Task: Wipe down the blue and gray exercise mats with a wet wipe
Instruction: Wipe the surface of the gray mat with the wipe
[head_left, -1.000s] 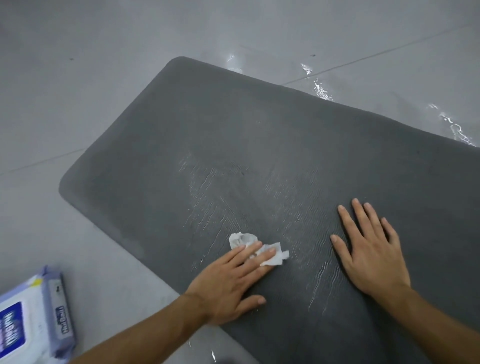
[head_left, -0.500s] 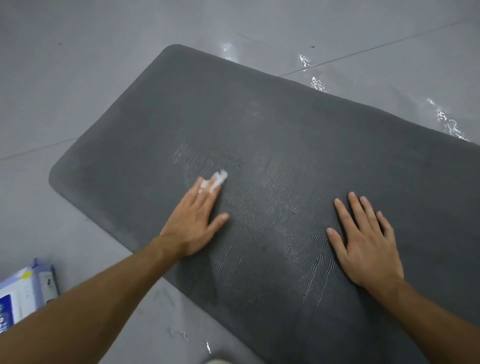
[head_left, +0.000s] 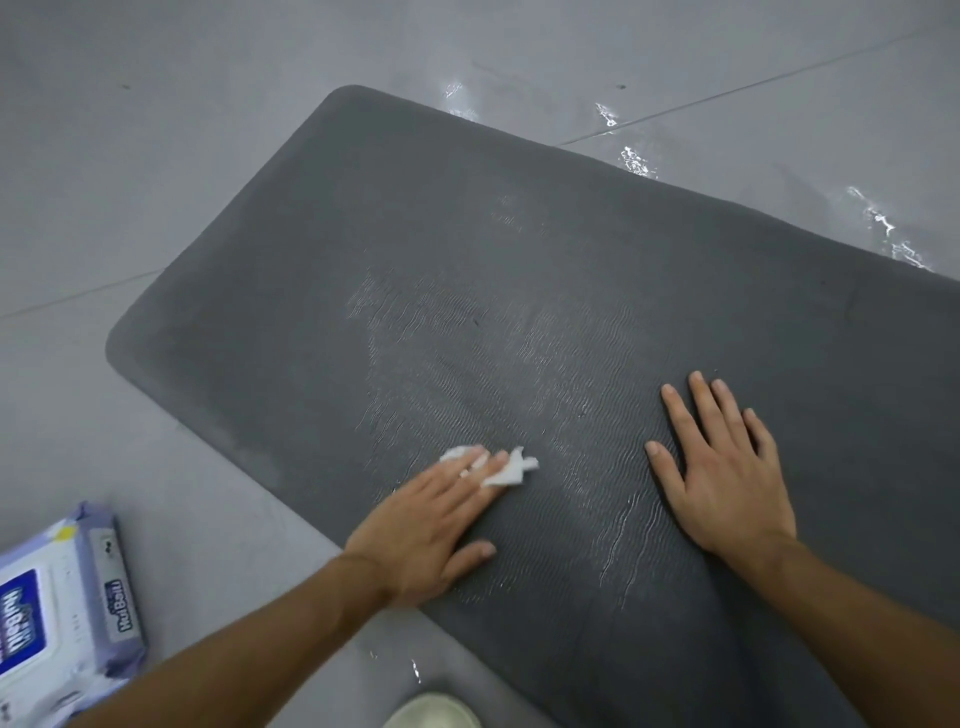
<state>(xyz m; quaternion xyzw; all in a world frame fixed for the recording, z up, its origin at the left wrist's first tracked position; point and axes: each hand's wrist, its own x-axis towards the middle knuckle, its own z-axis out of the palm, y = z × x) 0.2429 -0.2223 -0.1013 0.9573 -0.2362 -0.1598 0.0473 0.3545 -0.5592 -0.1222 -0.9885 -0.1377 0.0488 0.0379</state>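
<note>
**Gray mat, white wipe under my flat left hand**

I am pressing my left hand (head_left: 426, 525) down with the fingers stretched almost straight and the thumb splayed to the side, curling round nothing. My fingertips are pinning the crumpled white wet wipe (head_left: 511, 470) against the gray mat (head_left: 519, 234), and its edges are poking out past them. My right hand (head_left: 722, 467) is lying palm-down on the same mat, well off to the right, fingers spread and holding nothing. Wet streaks (head_left: 618, 540) are glistening on the ribbed surface between my hands and ahead of my left fingertips. The mat is lying on a glossy gray floor (head_left: 156, 130), where small puddles (head_left: 883, 223) are shining beyond the far edge, past my right hand. A pack of wipes (head_left: 62, 613) is sitting on the floor behind and left of my left wrist.
</note>
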